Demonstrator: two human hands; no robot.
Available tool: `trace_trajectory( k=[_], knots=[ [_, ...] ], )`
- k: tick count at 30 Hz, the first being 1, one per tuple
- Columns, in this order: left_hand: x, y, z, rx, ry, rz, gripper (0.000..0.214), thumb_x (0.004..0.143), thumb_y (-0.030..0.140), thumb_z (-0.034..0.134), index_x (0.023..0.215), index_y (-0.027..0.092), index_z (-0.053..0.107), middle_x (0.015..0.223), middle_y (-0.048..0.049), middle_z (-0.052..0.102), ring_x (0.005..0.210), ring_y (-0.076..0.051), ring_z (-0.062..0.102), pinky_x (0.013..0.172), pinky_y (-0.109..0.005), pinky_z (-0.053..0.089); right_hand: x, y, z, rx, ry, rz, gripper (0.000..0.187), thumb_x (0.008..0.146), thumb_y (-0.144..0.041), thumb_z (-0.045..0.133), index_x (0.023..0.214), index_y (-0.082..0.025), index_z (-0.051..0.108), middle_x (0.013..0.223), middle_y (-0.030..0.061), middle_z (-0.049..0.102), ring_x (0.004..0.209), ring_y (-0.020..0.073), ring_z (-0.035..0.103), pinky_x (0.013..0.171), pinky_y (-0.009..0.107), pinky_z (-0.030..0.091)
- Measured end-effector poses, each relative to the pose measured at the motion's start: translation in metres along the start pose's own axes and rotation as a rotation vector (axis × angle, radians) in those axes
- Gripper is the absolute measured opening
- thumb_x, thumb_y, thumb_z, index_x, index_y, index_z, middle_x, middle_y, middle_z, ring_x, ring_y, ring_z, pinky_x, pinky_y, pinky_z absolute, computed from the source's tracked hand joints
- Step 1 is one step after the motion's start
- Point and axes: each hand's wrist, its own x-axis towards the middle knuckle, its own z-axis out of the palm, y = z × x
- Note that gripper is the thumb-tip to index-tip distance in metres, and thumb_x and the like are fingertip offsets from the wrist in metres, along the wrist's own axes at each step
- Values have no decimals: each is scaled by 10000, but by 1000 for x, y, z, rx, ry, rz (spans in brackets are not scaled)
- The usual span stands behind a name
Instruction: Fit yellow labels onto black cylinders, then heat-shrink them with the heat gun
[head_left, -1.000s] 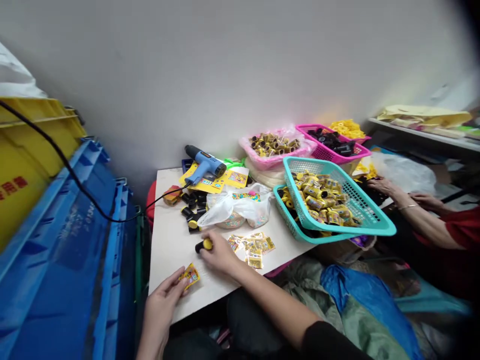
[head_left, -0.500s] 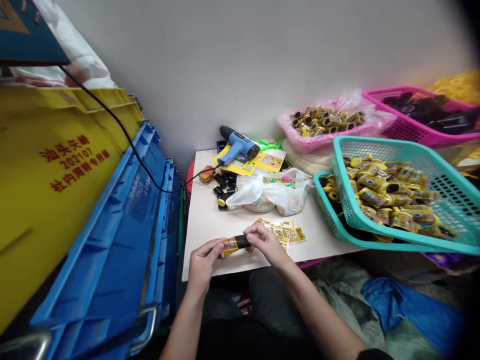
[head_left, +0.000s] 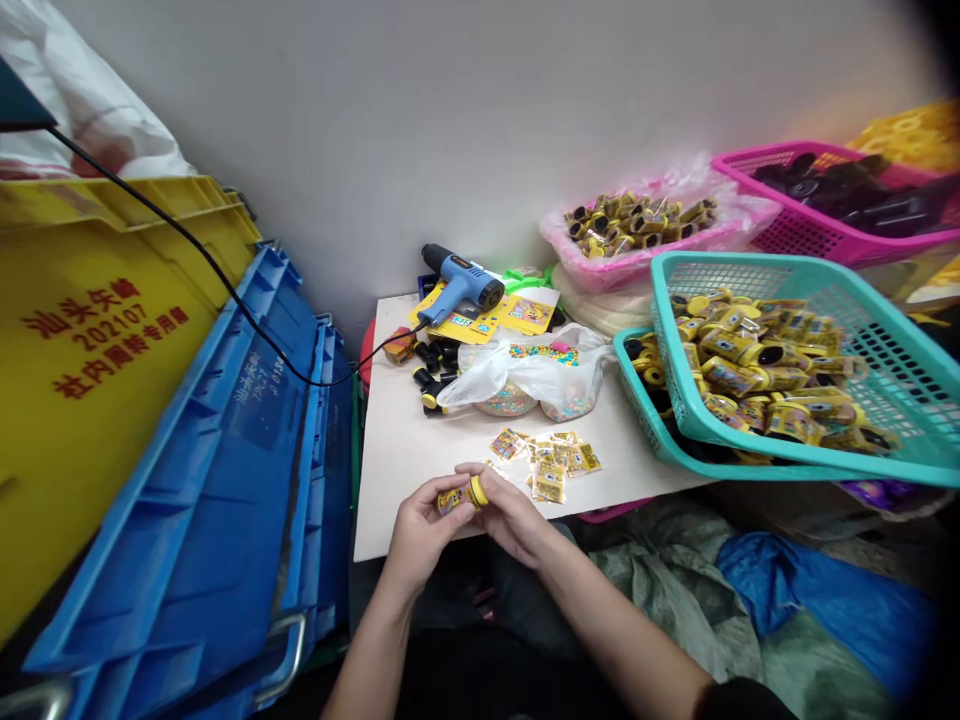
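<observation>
Between my two hands, above the table's front edge, is a small bottle (head_left: 454,498) with a printed yellow sleeve and a yellow cap turned to the right. My left hand (head_left: 417,527) is closed around the sleeved body, the thumb on its near side. At the cap end my right hand (head_left: 516,516) is closed too, its fingers partly hidden behind the bottle. Just beyond my right hand lies a loose pile of flat printed yellow sleeves (head_left: 551,482). Black bottles with some yellow caps (head_left: 429,383) lie farther back on the left.
A blue heat gun (head_left: 461,285) rests on yellow cards, its black cord running left. Plastic bags of coloured beads (head_left: 574,385) sit mid-table. Turquoise baskets (head_left: 750,462) of sleeved bottles overhang the right; pink baskets (head_left: 787,228) stand behind. Blue crates (head_left: 195,500) line the left.
The black bottle end that showed between my hands is out of sight; a yellow cap now faces right. My right hand has moved left, close against my left hand. The camera view has shifted slightly.
</observation>
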Motion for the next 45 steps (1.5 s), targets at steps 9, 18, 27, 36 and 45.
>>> trace_trajectory(
  k=[9,18,27,36,45],
  knots=[
    [-1,5,6,22,-12,-21,357,595,341,807,886,160,707,998,-95,749,986,-262,685,912,-367,534,-7,-3,-6,-258,46,-173,487,944,-560,370,1283,-238,507,1191,112,591,1060,203,583,924,405,468],
    [12,-7,24,63,-234,16,524,826,480,617,1283,232,552,1231,-132,664,1062,-277,661,887,-411,543,-46,-138,-69,-932,343,-677,307,820,-306,662,1126,-280,641,1120,81,660,1080,223,571,1004,444,395],
    [32,-84,32,1046,-124,629,323,868,201,541,1169,198,659,1284,-118,638,1222,-313,525,1059,-547,386,-8,-174,-94,-1511,687,-530,363,937,-431,432,1145,-188,604,1153,127,625,1113,238,542,990,443,398],
    [23,-75,4,1088,-20,701,249,885,193,547,1075,207,707,1193,-118,672,1074,-296,574,891,-468,489,47,-27,-54,-1613,446,-91,300,903,-435,543,951,-150,623,983,69,613,949,186,561,864,398,458],
    [10,-87,-16,823,87,653,247,870,281,576,1063,217,715,1029,-98,711,964,-257,639,852,-421,522,-14,9,-23,-1552,115,-121,432,901,-438,524,1298,-271,552,1258,110,568,1110,292,479,939,472,364]
  ],
)
